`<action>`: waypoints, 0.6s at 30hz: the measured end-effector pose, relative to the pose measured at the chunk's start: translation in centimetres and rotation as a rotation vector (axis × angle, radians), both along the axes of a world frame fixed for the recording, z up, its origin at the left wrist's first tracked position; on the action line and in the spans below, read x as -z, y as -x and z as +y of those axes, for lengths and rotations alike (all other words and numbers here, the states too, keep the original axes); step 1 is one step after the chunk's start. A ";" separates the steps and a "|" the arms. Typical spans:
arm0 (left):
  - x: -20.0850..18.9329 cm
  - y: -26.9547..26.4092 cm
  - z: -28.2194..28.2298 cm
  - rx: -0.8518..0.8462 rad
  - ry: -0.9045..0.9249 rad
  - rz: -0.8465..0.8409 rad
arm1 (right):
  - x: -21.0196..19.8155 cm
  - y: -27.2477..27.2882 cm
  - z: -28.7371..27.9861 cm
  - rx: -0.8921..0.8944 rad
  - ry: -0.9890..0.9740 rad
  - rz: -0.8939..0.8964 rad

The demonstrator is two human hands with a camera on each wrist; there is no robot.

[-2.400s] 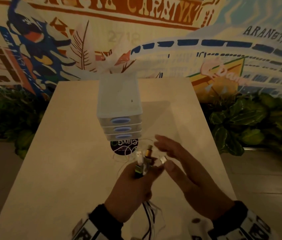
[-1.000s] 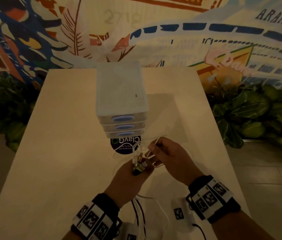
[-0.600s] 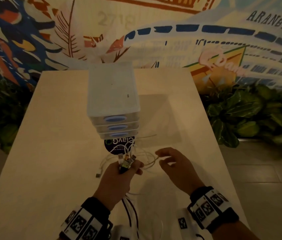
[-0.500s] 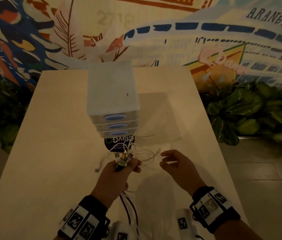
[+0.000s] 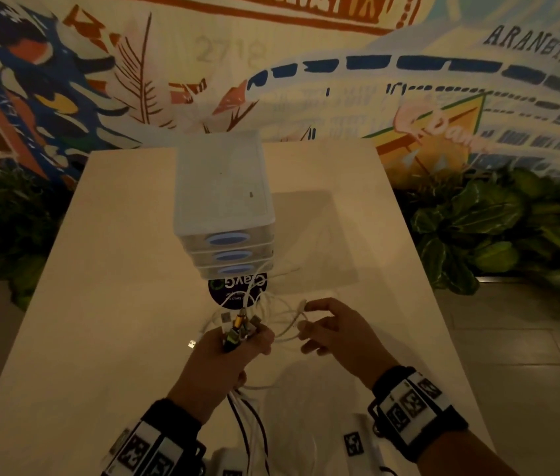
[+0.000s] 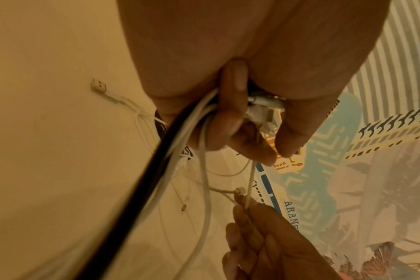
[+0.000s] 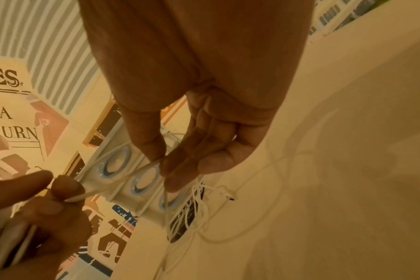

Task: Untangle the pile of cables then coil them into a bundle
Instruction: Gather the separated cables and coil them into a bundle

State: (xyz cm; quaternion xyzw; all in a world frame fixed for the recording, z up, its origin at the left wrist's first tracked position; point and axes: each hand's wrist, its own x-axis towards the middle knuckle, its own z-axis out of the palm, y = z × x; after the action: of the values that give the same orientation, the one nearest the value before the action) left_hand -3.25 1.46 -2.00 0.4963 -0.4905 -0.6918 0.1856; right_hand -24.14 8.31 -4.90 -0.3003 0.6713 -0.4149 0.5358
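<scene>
Roughly halfway, I'd judge. Your left hand (image 5: 234,352) is fisted round a bunch of plug ends (image 5: 239,329), with black and white cables (image 5: 249,427) trailing back toward you on the table (image 5: 117,304). Your right hand (image 5: 337,333) pinches one thin white cable (image 7: 122,177) between thumb and fingertips (image 7: 170,170), stretched across to your left hand. Ends look mostly gathered, but loose loops (image 5: 271,304) lie tangled in front of the drawer box (image 5: 223,190), and one stray plug (image 5: 191,344) sits on the table just left of your fist. Nothing coiled yet: sorting the slack and winding the bundle remain.
</scene>
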 end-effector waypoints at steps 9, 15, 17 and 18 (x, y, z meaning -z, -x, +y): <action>0.7 -0.1 1.4 0.177 0.116 -0.042 | 1.1 0.7 0.5 0.066 0.008 0.082; 1.4 -0.8 0.7 0.130 0.141 -0.100 | 2.0 2.1 0.7 0.159 0.031 0.124; 2.1 -1.3 0.4 0.050 0.073 -0.115 | 2.9 3.1 0.7 0.167 -0.009 0.152; 2.4 -1.6 0.3 0.004 0.045 -0.124 | 3.3 3.6 0.8 0.176 -0.023 0.172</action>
State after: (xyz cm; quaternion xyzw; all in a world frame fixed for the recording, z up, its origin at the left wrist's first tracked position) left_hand -1.60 1.76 -4.44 0.5330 -0.5175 -0.6489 0.1645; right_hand -27.78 9.13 -8.24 -0.2686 0.7434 -0.4250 0.4411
